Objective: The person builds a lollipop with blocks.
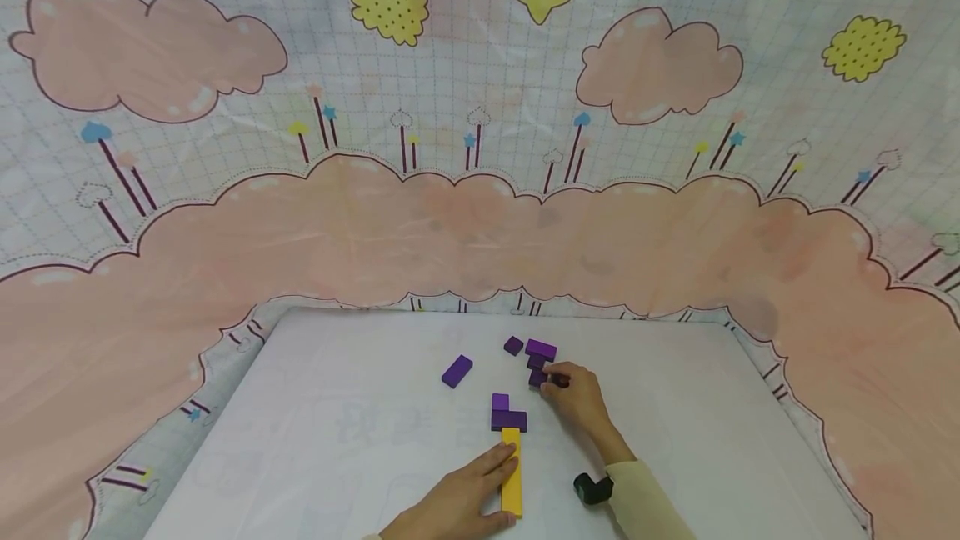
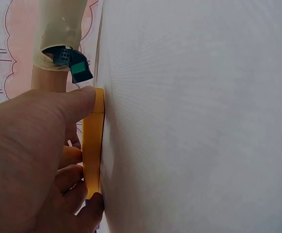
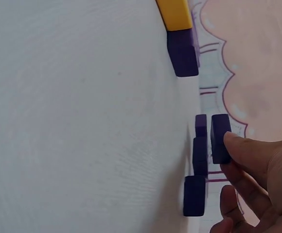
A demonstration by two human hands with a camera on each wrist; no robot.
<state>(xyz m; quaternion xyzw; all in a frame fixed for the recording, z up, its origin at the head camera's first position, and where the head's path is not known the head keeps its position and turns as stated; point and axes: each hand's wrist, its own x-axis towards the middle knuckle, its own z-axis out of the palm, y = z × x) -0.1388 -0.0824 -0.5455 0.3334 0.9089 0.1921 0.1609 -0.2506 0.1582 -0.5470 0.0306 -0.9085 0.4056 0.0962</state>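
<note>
In the head view, my left hand (image 1: 468, 490) rests on a long yellow block (image 1: 512, 486) lying on the white table, its thumb at the near end and fingers across the upper part. The left wrist view shows the same thumb and fingertips touching the yellow block (image 2: 93, 141). Against the far end of the yellow block lies a purple block (image 1: 509, 421), with another purple block (image 1: 500, 402) beyond it. My right hand (image 1: 581, 398) pinches a dark purple block (image 3: 221, 138) between thumb and finger, beside a staggered group of purple blocks (image 1: 541, 349).
A small purple block (image 1: 513, 345) lies left of that group. Farther left is a tilted purple oblong block (image 1: 457, 372). A dark device (image 1: 592, 488) sits at the right sleeve's cuff. Patterned cloth (image 1: 480, 232) rises behind the white tabletop (image 1: 337, 440).
</note>
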